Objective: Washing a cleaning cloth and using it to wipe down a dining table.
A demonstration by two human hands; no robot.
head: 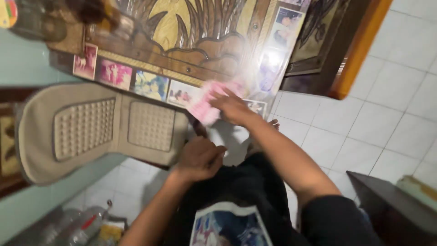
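Carved brown wood is filling the top of the view: a glass-topped table [191, 41] with a row of photographs lying flat under the glass along its near edge, running from ten o'clock toward one o'clock. Below it at nine o'clock a beige padded seat cushion [95, 130] is hanging over a ledge, its two square nubbed panels facing up. White floor tiles [387, 114] are spreading across three o'clock, and a dark cabinet corner [391, 200] is sitting at four o'clock. At seven o'clock some clear plastic bottles [82, 225], one showing a red patch, are lying blurred on the floor. The right hand [234, 107], at the centre, is pressing flat with its fingers spread on a pink cloth [207, 105] that is resting on the table's near edge, just over the photographs; the cloth is motion-blurred. The left hand [200, 159] is curling into a loose fist just below, against the dark shirt and a pale fabric, and whether it is gripping anything I cannot tell. Judging by this, the wiping is under way at the near edge, while a bright glare patch at one o'clock is making it impossible to say how much glass is already clean. The small photographs are rectangular, pink, blue and pale in tone.
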